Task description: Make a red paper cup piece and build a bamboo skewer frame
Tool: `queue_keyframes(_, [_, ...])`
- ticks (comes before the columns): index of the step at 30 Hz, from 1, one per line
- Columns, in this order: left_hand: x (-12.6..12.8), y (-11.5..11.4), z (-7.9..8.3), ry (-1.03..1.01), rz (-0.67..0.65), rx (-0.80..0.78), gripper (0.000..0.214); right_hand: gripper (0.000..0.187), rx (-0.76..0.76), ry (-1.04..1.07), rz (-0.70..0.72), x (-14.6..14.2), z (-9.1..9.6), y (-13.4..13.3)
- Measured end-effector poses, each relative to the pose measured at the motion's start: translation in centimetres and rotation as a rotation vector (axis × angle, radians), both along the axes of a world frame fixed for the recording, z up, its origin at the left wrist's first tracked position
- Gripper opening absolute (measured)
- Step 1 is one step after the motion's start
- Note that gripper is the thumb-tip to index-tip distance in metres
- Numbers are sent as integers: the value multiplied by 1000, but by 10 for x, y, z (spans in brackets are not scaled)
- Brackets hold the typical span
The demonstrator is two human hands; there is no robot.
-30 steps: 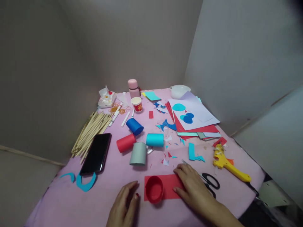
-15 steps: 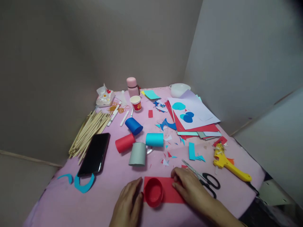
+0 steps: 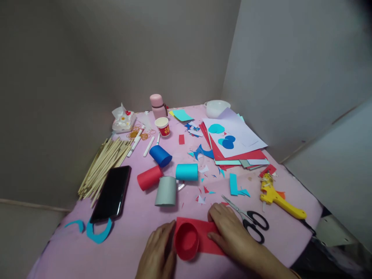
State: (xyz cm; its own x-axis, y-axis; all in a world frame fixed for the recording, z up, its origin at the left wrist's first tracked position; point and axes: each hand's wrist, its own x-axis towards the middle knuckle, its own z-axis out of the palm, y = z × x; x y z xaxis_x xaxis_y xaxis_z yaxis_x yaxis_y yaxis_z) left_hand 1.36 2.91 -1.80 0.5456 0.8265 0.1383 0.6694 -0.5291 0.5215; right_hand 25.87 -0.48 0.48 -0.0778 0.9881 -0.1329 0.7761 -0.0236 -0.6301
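A red paper tube [image 3: 181, 248] stands upright, its open top facing me, on a flat red paper strip [image 3: 205, 245] near the front of the table. My left hand [image 3: 158, 248] rests at the strip's left end, right beside the tube, fingers stretched forward and the thumb apart. Over the strip's right end lies my right hand [image 3: 228, 230], fingers at the far edge and thumb on the paper. Black-handled scissors [image 3: 247, 219] lie just right of that hand. Beyond the tube are grey [image 3: 166, 192], light blue [image 3: 186, 172], red [image 3: 149, 178] and dark blue paper tubes [image 3: 161, 155].
A phone [image 3: 112, 193] and wooden sticks [image 3: 106, 166] lie left, by light blue paper offcuts [image 3: 99, 232]. At right are a yellow glue gun [image 3: 280, 201] and stacked paper sheets [image 3: 244, 135]. A paper cup [image 3: 163, 127], pink flask [image 3: 158, 106] and white bowl [image 3: 217, 109] stand behind.
The view has shifted slightly. The red tube and strip have turned a little and lie slightly nearer to me, with both hands still beside them.
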Motion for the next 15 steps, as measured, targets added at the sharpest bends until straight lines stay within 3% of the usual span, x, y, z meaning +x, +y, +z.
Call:
queue_keyframes(6, [-2,0,-2,-91,78,-67,39,26,-57,219,-35,3,-7,1])
queue_keyframes(11, [2,0,7,-211,232,-381,40,18,-150,436,-108,7,1,8])
queue_keyframes(15, [10,5,13,-442,390,-678,51,15,-265,642,-131,13,1,11])
